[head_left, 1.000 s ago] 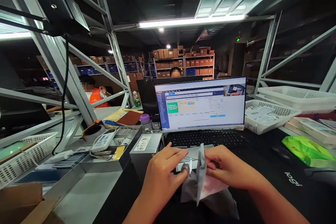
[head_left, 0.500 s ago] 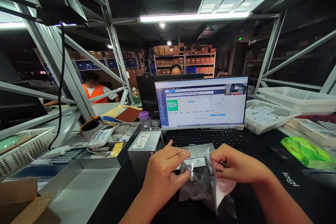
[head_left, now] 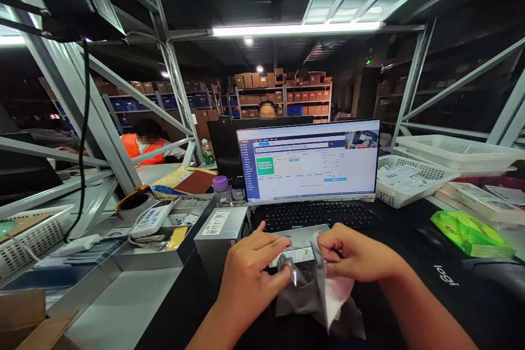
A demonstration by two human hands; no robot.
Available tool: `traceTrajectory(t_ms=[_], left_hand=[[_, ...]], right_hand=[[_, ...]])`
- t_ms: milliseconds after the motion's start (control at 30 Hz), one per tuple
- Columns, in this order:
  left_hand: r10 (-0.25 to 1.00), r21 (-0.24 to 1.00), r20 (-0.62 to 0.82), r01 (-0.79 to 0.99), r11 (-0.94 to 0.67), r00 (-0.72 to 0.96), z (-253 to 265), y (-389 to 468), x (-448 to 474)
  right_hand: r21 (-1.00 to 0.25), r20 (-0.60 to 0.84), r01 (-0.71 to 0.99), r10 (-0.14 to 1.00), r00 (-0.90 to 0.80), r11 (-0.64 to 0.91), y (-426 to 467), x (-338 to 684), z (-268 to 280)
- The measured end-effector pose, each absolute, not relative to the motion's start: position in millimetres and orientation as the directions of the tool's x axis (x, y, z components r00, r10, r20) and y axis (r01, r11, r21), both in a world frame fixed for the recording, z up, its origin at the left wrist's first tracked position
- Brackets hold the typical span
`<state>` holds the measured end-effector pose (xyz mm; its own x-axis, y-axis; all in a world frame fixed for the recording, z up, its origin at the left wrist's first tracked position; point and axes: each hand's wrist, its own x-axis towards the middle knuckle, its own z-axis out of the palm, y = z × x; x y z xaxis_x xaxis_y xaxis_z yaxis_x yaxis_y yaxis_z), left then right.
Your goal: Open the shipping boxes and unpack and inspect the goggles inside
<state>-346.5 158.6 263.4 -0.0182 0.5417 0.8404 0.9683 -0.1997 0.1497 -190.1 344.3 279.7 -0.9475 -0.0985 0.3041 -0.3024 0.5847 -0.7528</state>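
Note:
My right hand (head_left: 342, 254) is closed, pinching the edge of a soft grey pouch (head_left: 301, 303) with a pale inner side. The pouch hangs creased and crumpled over the black desk mat. At the pouch's left side, my left hand (head_left: 256, 268) holds a small shiny clear-plastic item (head_left: 287, 267) between thumb and fingers; what is inside the plastic is too unclear to tell. Just beyond my hands lies an open silver-grey box (head_left: 315, 233), partly hidden by them. A closed grey box (head_left: 221, 229) with a white label stands to the left of my left hand.
A keyboard (head_left: 315, 216) and monitor (head_left: 307, 161) stand behind. On the right are white baskets (head_left: 414, 188), a green packet (head_left: 471, 234) and a dark mouse. To the left are a grey tray (head_left: 123, 301), a purple-capped bottle (head_left: 221, 188) and an open carton (head_left: 28, 317). A co-worker (head_left: 150, 145) sits beyond.
The view has turned slightly, so the surroundings sit a little further left. My right hand and the pouch's edge have shifted slightly left. Both hands keep their hold.

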Motion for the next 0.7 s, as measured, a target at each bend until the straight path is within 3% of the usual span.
traceTrajectory(t_ms=[100, 167, 233, 333, 433, 500, 633, 700], left_hand=[[0.564, 0.087, 0.825, 0.981, -0.171, 0.025, 262, 162, -343], [0.586, 0.05, 0.808, 0.983, -0.176, 0.064, 263, 161, -342], [0.576, 0.06, 0.815, 0.98, -0.192, 0.063, 266, 158, -344], [0.554, 0.141, 0.832, 0.968, -0.21, -0.001, 267, 155, -348], [0.566, 0.209, 0.823, 0.953, -0.221, -0.049, 265, 156, -349], [0.576, 0.217, 0.816, 0.952, -0.216, -0.055, 262, 158, -349], [0.588, 0.118, 0.809, 0.978, -0.172, 0.006, 260, 161, -347], [0.586, 0.079, 0.809, 0.983, -0.169, 0.036, 262, 160, -348]], right_hand=[[-0.684, 0.366, -0.169, 0.134, -0.921, 0.71, 315, -202, 269], [-0.611, 0.411, -0.113, 0.192, -0.891, 0.783, 303, -206, 265], [-0.618, 0.386, -0.187, 0.088, -0.918, 0.763, 309, -203, 267], [-0.712, 0.284, -0.337, -0.186, -0.94, 0.616, 340, -191, 276], [-0.758, 0.267, -0.367, -0.257, -0.929, 0.539, 358, -187, 280], [-0.768, 0.293, -0.354, -0.199, -0.935, 0.533, 350, -191, 277], [-0.689, 0.376, -0.223, 0.077, -0.923, 0.689, 314, -205, 265], [-0.649, 0.396, -0.179, 0.128, -0.909, 0.739, 307, -208, 263]])
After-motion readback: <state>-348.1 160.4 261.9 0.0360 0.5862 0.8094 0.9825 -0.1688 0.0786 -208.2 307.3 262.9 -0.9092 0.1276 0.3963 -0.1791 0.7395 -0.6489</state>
